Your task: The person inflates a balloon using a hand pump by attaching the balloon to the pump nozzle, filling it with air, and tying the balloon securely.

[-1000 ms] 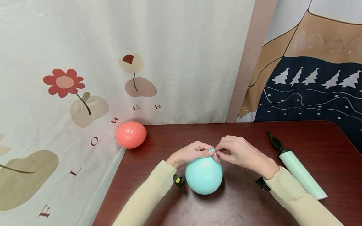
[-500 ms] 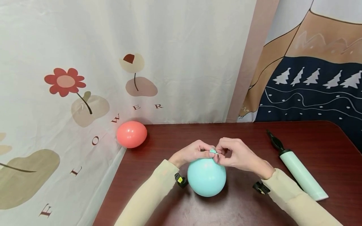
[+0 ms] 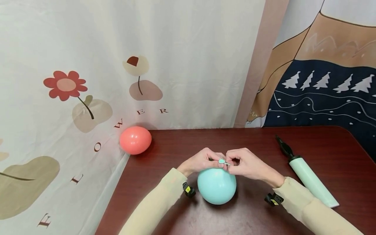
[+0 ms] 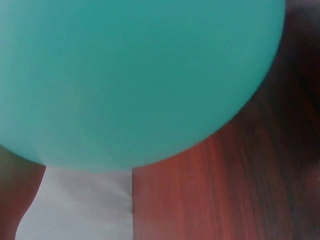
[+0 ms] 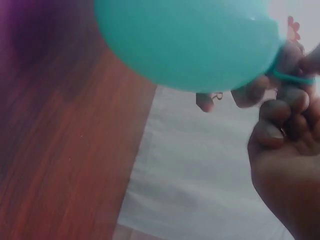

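Observation:
A round turquoise balloon (image 3: 216, 187) sits under both hands in the head view, its neck upward. My left hand (image 3: 202, 161) pinches the balloon's neck, a loop of turquoise rubber showing at the fingertips. From the right, my right hand (image 3: 246, 164) pinches the thin stretched end of that neck, close against the left fingers. The balloon (image 4: 135, 75) fills most of the left wrist view, where the left hand's grip is hidden. In the right wrist view the balloon (image 5: 190, 45) is at the top, and the right hand (image 5: 290, 135) has curled fingers near the stretched neck.
A red balloon (image 3: 135, 140) lies at the table's back left corner, against the printed curtain (image 3: 188, 65). A pale green hand pump (image 3: 312, 181) with a black nozzle lies on the dark red table (image 3: 176, 143), beside the right forearm.
Both hands and the turquoise balloon have shifted slightly right and toward the near side. The right hand has come closer to the left, and the visible neck loop has changed shape.

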### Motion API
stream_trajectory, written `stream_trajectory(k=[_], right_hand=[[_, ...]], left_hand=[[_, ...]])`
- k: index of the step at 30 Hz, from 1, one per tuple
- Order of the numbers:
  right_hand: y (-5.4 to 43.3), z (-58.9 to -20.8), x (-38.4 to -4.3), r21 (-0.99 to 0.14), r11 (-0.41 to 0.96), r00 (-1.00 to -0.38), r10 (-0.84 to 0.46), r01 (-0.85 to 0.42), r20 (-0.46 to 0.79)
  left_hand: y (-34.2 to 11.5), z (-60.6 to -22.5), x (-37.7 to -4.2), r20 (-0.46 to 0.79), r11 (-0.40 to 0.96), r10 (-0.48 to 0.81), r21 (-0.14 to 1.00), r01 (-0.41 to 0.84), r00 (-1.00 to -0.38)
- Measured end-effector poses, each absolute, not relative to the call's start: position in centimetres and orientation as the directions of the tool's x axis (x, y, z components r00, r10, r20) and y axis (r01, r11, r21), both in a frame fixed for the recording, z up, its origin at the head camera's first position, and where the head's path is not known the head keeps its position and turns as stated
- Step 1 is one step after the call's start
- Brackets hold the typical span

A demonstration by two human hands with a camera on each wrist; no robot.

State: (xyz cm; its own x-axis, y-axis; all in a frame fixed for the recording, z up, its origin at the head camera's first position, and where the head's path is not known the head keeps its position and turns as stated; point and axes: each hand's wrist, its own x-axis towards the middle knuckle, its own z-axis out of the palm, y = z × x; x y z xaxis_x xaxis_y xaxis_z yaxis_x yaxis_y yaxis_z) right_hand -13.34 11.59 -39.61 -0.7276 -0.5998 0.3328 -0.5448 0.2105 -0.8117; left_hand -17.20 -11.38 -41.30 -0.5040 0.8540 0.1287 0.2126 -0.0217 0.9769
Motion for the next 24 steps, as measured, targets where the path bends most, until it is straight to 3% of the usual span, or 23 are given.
stream_trajectory(k=[6,16,22,24], right_hand=[[11.7,-39.6,-13.0,-0.701,0.306,-0.728,-0.527,-0.644,0.438],[12.6,-38.7,-13.7,-0.408,0.4,-0.569,-0.506,-0.821,0.648],[12.9,-38.4,-13.6,-0.351,0.552,-0.616,-0.421,-0.756,0.665],[13.0,-38.5,-13.6,-0.314,0.59,-0.607,-0.4,-0.744,0.687]], left_hand=[[-11.1,-41.6,-16.7,0.117,0.004,0.826,0.977,0.213,-0.552],[-10.6,-40.9,-16.5,0.122,0.043,0.792,0.966,0.254,-0.598],[-9.9,-41.4,-15.9,0.214,0.016,0.678,0.952,0.306,-0.703],[-9.7,-41.5,-15.8,0.243,0.01,0.634,0.947,0.322,-0.734]])
